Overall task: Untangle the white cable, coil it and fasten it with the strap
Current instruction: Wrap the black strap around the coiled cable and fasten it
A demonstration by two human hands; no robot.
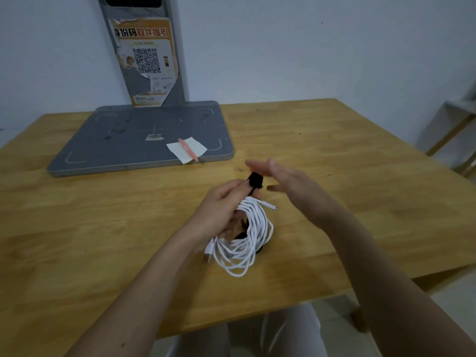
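While the left hand (221, 202) is gripping the coiled white cable (244, 238) above the table (334, 155) and pinching the black strap (255, 180) at the coil's top, the right hand (288, 181) is hovering just beside it, fingers straight and holding nothing. If the pinch is loosening, the strap is likely springing free and the loops are slumping apart.

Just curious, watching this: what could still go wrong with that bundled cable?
Only the left hand holds the cable and strap; the right hand is open, off it. The strap might spring loose. Loops hanging below could slip out, and a plug end sticks out, likely to snag.
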